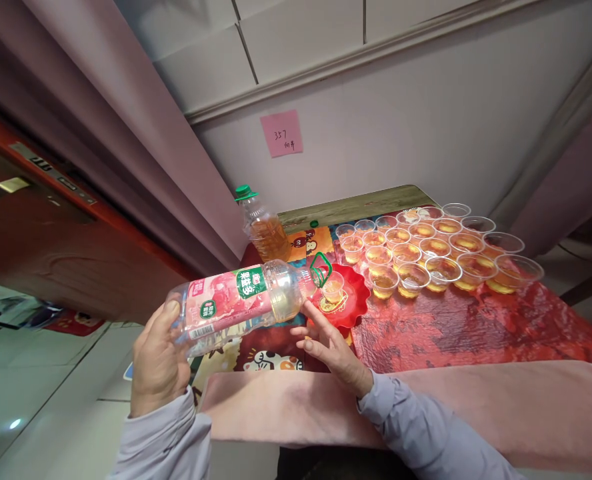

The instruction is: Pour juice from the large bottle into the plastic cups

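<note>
Nearest to me, at lower left of the frame, my left hand (157, 363) wraps the base of a clear bottle with a pink label (236, 303), fingers curled tight around it. The bottle lies almost level, its open neck pointing right, the green cap (321, 269) hanging off it on its tether. A little pale liquid pools near the shoulder.

Just right of centre, my right hand (329, 347) hovers below the neck with the fingers spread and loose, gripping nothing, the fingertips close to the rim of a red plate (359, 300).

On that plate stands a small clear cup (333, 289), directly under the bottle's mouth, partly filled with amber liquid.

Further back, filling the right middle of the frame, rows of similar filled cups (426, 257) stand packed together on the red-patterned desk (476, 327). Behind the plate, a second bottle (262, 227), capped in green, stands upright near the wall, where a pink note (281, 133) is stuck.

My worry: the cup is light and narrow, and the bottle is held at its far end, so a small wobble could send the stream past the rim onto the plate. The dangling cap might also knock the cup over.
</note>
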The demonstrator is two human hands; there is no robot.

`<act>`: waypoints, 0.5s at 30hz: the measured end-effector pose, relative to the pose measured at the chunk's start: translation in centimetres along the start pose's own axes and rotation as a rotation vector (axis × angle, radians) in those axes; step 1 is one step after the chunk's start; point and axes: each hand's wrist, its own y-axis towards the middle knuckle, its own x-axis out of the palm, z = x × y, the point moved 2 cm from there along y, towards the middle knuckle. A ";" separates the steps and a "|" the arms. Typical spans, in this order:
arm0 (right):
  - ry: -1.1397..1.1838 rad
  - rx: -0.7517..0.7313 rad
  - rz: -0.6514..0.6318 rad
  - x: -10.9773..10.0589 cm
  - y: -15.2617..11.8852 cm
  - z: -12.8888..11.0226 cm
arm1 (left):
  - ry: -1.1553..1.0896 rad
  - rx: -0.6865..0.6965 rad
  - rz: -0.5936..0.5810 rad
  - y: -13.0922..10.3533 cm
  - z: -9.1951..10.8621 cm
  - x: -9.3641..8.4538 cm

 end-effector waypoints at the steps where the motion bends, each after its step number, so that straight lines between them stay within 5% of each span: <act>1: 0.004 -0.001 0.003 0.0 0.0 0.1 | 0.002 -0.002 0.001 0.0 -0.1 0.0; 10: 0.009 0.021 0.031 -0.1 -0.1 -0.1 | -0.002 -0.009 -0.056 0.9 -1.0 -0.2; 15: -0.006 0.003 0.067 -0.2 -0.2 -0.5 | -0.118 -0.097 -0.109 1.9 -3.7 -1.0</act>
